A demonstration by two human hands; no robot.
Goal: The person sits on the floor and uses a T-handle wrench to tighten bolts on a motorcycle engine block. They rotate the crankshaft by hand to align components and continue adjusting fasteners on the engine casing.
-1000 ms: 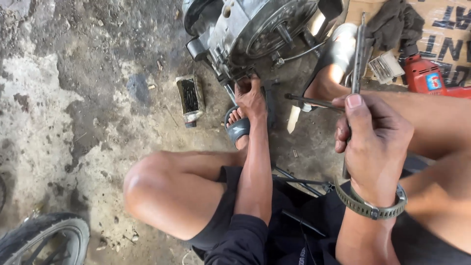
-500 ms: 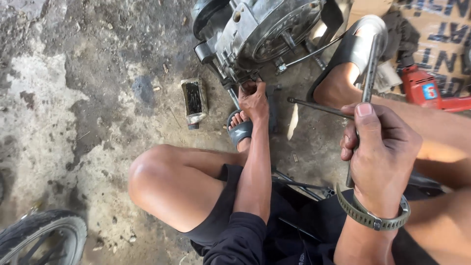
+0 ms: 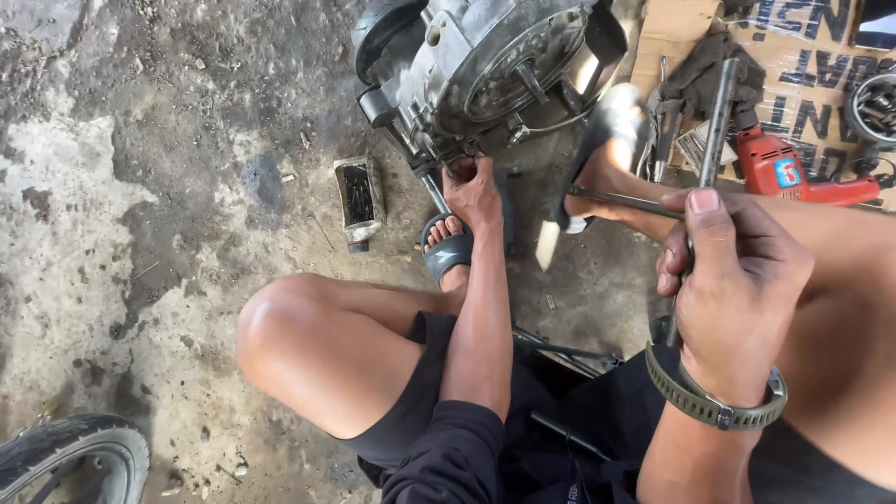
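Nearest the camera, the right hand (image 3: 737,280) is closed around a cross-shaped metal wrench (image 3: 707,149), its grip pressed tight on the shaft where the bars cross, thumb laid along the top; one bar rises toward the cardboard, another juts left toward the raised foot. A green watch (image 3: 714,397) sits on that wrist. Further out, the left hand (image 3: 473,191) reaches down past the bent knee to the underside of the engine (image 3: 495,65), fingers curled onto a small part there; what exactly they pinch is hidden by the hand itself, so I cannot tell whether it is a bolt or a fitting. The engine stands on the concrete floor (image 3: 140,187), just beyond a foot in a grey sandal (image 3: 448,247). By the look of it, the step in hand is locating or starting a fastener under the engine by feel, with the wrench held ready and well apart from it; bringing the tool in would call for lowering one socket end squarely onto the part under the left fingers. Beside the engine lies a small dark rectangular container (image 3: 359,198) on its side, contents not visible. Farther off, flattened cardboard (image 3: 681,28) carries a dark rag (image 3: 714,75), a red power drill (image 3: 793,173), and at the frame's edge a round tin (image 3: 875,107) that seems to hold small metal parts. A tyre (image 3: 70,457) shows at the lower left
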